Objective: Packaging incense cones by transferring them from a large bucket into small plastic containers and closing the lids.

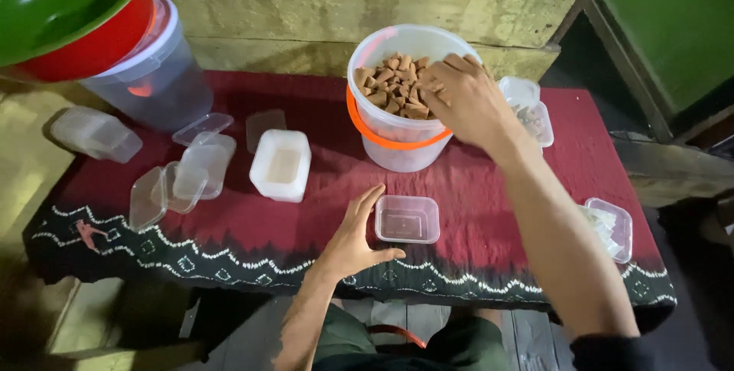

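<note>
My right hand (466,99) reaches into a clear plastic bucket (394,145) with an orange handle, fingers closed among the brown snack pieces (390,84) that fill it. My left hand (358,237) rests on the red cloth with fingers apart, touching the left side of a small empty clear container (407,219) near the table's front edge. Whether the right hand grips any pieces is hidden by the fingers.
The red patterned cloth (497,187) covers a low table. An open white tub (281,164), several clear lids and small containers (191,176) lie at left. A big lidded clear bucket (157,76) with red and green bowls stands back left. More containers (612,226) sit at right.
</note>
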